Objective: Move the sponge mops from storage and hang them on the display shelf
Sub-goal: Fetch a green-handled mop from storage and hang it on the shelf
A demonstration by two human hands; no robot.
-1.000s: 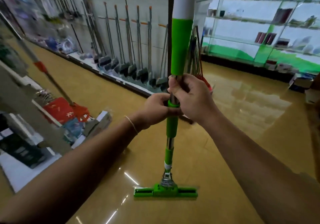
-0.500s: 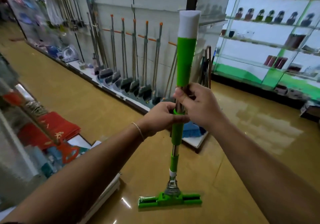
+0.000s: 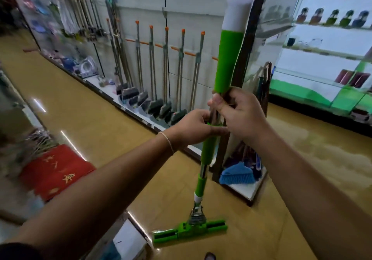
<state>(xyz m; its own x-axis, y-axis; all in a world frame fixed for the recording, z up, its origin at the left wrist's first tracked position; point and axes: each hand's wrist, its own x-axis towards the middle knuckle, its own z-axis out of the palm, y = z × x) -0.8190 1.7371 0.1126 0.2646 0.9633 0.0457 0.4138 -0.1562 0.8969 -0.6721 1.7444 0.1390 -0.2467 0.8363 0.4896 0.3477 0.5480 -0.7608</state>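
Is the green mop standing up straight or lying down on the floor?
Standing up, nearly straight. The green mop has its head near the floor and its handle pointing up, gripped by the left hand and right hand.

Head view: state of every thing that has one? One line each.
green sponge mop: upright, held in both hands, head low over the floor
left hand: grips the pole at the green collar
right hand: grips the pole below the green handle
orange-tipped mops: upright in a row on the display shelf
blue broom: on the shelf base
red mat: lying flat
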